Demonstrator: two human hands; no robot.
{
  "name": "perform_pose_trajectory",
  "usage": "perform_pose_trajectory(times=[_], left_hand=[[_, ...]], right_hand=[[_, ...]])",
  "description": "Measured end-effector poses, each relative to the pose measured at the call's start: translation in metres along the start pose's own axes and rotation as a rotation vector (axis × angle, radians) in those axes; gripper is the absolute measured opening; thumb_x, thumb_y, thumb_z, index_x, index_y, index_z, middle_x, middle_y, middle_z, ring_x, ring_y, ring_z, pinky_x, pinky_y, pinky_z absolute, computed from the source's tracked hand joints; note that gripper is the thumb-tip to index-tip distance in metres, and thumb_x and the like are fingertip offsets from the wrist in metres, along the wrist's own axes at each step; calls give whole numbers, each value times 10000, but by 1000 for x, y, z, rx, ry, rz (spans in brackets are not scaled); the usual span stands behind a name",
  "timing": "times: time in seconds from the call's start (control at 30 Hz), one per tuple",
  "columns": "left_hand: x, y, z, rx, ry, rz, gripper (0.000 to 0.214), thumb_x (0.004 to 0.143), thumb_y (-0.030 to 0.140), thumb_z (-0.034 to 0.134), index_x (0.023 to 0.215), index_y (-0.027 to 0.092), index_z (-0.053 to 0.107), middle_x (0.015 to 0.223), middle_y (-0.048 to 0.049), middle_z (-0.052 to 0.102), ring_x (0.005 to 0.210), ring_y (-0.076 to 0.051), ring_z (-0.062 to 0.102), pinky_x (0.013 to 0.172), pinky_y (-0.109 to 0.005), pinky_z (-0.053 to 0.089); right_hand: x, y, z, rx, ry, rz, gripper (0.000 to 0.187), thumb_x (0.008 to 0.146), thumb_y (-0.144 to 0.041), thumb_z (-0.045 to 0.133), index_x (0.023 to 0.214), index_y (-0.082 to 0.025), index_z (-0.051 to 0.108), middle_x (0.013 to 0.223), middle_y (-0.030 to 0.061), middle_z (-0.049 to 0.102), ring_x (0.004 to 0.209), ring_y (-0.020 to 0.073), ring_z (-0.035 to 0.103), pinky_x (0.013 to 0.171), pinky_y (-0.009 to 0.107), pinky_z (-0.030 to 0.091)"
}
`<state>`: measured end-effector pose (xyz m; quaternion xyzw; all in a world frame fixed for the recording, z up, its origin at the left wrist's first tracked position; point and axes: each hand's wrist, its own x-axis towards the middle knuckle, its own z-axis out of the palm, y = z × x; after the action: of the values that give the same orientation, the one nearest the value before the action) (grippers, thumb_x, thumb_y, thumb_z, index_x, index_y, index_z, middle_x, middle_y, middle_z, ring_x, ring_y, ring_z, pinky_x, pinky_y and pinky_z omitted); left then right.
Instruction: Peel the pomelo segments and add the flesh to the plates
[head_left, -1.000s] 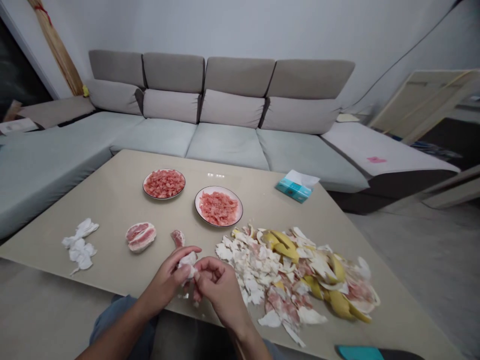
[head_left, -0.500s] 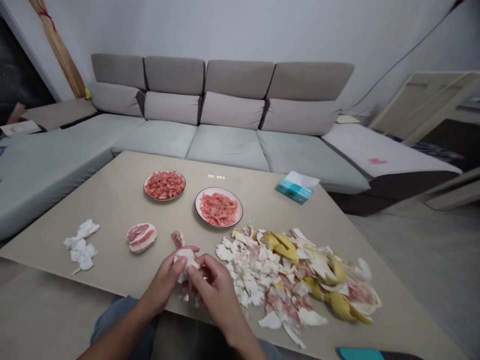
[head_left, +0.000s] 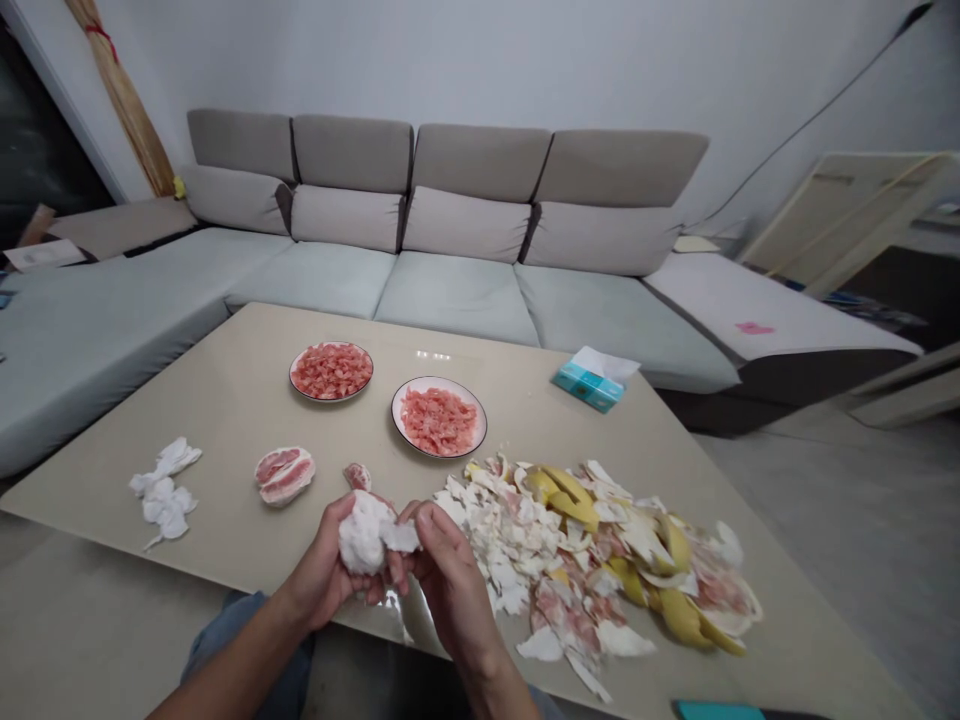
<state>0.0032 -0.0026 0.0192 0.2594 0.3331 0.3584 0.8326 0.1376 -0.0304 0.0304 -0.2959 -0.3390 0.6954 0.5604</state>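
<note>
Both my hands meet over the near edge of the beige table (head_left: 225, 390). My left hand (head_left: 326, 570) is closed around a pomelo segment (head_left: 364, 530) covered in white pith. My right hand (head_left: 450, 585) pinches a flap of white skin on that segment's right side. Just beyond lies a small pink pomelo piece (head_left: 356, 476), and further left a larger peeled chunk (head_left: 283, 474).
Two plates of pink pomelo flesh (head_left: 331, 370) (head_left: 439, 418) sit mid-table. A big heap of white pith and yellow peel (head_left: 592, 545) spreads to the right. Crumpled tissues (head_left: 165, 490) lie left, a teal tissue pack (head_left: 592, 380) far right. A grey sofa (head_left: 450, 260) wraps around behind.
The segment has been lifted and turned so its white side faces me. My right hand's fingers have shifted onto a flap of skin and pulled it away.
</note>
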Motion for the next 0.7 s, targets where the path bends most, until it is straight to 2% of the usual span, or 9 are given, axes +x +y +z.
perform_pose_trajectory(times=[0.1,0.27,0.33,0.47,0.53,0.6,0.7], left_hand=[[-2,0,-1,-19,-41,-9,577,890,591,318,990,102,607,591,-108,665,554,-228,644,419,-241,447],[-1,6,-4,-108,-9,-18,571,892,574,359,937,86,652,763,-119,680,617,-201,633,459,-274,519],[0,10,-5,-136,-18,-16,574,892,571,363,948,81,656,853,-129,679,652,-202,635,479,-283,534],[1,13,-4,-166,-18,2,523,895,556,379,990,114,644,958,-123,669,678,-206,635,508,-304,539],[1,12,-3,-169,-19,14,507,898,551,377,994,127,637,947,-118,668,668,-199,626,495,-289,517],[0,10,-2,-157,-23,29,512,902,550,369,991,122,637,954,-124,664,659,-187,613,480,-268,489],[0,8,-1,-127,-26,49,522,901,553,370,982,114,640,981,-132,655,658,-175,597,471,-251,453]], right_hand=[[-2,-4,3,-10,42,-6,342,886,-535,514,797,-205,514,534,-29,547,450,119,493,447,214,339],[-4,-15,-1,-114,119,-65,337,897,-519,487,812,-199,547,591,-19,531,485,122,481,481,233,376],[-4,-24,-11,-328,224,-143,320,909,-484,477,776,-200,544,602,-19,519,511,126,478,508,239,383],[-3,-41,-49,-1110,567,-365,278,852,-362,552,630,-207,489,624,-17,492,596,146,469,586,258,369],[-2,-47,-72,-1382,693,-336,157,812,-280,544,677,-210,508,636,-19,504,598,155,481,587,266,357],[-3,-50,-92,-1541,752,-251,54,798,-240,528,770,-208,562,677,-4,561,622,172,524,582,269,358],[-6,-52,-113,-1720,806,-156,239,826,-211,494,1024,-194,628,852,62,660,737,214,596,624,291,390]])
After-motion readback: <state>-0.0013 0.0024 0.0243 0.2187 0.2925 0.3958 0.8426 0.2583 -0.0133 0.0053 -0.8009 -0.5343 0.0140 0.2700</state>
